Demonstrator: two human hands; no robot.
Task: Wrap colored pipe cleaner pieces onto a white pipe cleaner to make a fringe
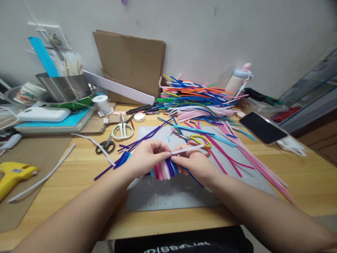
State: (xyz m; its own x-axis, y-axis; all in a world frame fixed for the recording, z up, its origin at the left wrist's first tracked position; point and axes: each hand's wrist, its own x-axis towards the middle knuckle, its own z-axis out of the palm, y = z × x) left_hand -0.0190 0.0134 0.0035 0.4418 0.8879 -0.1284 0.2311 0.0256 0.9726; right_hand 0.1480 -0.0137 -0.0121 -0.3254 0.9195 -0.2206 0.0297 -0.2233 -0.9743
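Both hands meet above a grey cutting mat (168, 200). Between them is a row of folded pipe cleaners (163, 170) in blue, white, pink and purple, side by side. My left hand (149, 156) is closed, thumb and fingers pinching the row at its top edge. My right hand (193, 160) is closed too, its thumb and fingertips on the same row, beside a white strip (188, 150) that sticks out to the right. Fingers hide part of the row. Loose purple pipe cleaners (152, 135) lie behind my left hand, and yellow-handled pliers (201, 140) behind my right.
Scissors with pale handles (122, 130) and black-handled scissors (105, 146) lie left of the mat. A heap of pipe cleaners (197, 96) is at the back, near a phone (263, 128). A yellow glue gun (15, 174) rests far left. Cardboard (131, 63) leans on the wall.
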